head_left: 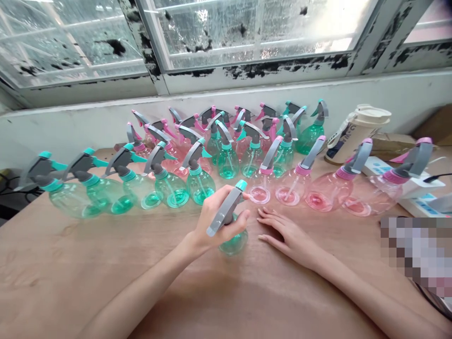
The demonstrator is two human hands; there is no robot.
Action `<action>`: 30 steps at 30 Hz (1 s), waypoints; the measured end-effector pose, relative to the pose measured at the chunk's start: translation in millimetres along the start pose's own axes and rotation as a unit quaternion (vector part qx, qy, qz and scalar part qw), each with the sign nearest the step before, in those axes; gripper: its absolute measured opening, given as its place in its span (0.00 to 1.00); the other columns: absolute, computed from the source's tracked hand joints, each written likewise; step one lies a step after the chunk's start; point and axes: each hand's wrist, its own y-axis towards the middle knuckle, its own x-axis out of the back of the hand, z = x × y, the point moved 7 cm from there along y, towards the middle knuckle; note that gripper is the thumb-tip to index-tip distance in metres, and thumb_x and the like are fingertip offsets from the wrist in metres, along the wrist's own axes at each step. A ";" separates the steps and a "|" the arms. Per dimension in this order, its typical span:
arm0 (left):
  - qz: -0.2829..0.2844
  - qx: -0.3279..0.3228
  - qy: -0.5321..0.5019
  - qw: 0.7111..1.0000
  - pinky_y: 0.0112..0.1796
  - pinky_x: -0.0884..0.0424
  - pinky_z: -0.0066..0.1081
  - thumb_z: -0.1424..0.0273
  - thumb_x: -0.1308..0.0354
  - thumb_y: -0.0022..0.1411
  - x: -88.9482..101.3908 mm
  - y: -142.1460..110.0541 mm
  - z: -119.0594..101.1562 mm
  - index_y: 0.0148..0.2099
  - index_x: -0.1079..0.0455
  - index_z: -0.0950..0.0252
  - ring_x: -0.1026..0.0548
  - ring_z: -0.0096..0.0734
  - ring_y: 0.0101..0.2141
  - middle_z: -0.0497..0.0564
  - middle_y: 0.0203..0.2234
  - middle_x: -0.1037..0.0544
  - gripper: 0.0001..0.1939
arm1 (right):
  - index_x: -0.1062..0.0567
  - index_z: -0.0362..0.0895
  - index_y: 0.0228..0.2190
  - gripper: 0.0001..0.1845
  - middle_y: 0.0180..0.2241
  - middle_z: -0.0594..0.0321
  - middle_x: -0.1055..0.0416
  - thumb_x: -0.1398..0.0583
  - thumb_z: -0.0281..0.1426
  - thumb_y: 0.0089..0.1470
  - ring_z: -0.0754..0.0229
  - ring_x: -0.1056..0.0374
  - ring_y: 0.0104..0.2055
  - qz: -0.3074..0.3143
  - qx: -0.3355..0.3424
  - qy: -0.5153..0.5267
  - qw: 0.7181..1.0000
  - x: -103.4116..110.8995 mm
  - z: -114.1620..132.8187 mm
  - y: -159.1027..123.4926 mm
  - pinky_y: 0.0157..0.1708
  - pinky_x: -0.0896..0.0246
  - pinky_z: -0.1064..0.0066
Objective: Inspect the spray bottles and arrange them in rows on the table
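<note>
My left hand (215, 219) is wrapped round the neck of a teal spray bottle (233, 242) that stands on the wooden table (106, 263); its grey trigger head (226, 209) with a teal nozzle sticks up past my fingers. My right hand (286, 233) lies flat on the table just right of the bottle, fingers stretched out and holding nothing. Behind both hands stand rows of several teal spray bottles (171, 186) and pink spray bottles (294, 186).
A white lidded jug (356, 132) stands at the back right by the wall. A white power strip (413, 190) with a black cable lies at the right. A cardboard box (436, 125) sits far right. Windows run above the wall.
</note>
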 end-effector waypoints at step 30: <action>-0.025 0.013 -0.030 0.999 0.44 0.24 0.37 0.74 0.47 0.62 -6.0 -11.4 8.4 0.53 0.34 0.61 0.22 0.38 0.43 0.57 0.48 0.24 0.16 | 0.30 0.48 0.56 0.23 0.63 0.55 0.36 0.42 0.40 0.62 0.47 0.44 0.66 0.012 -0.006 -0.007 1.000 0.0 -0.7 -1.6 0.64 0.47 0.46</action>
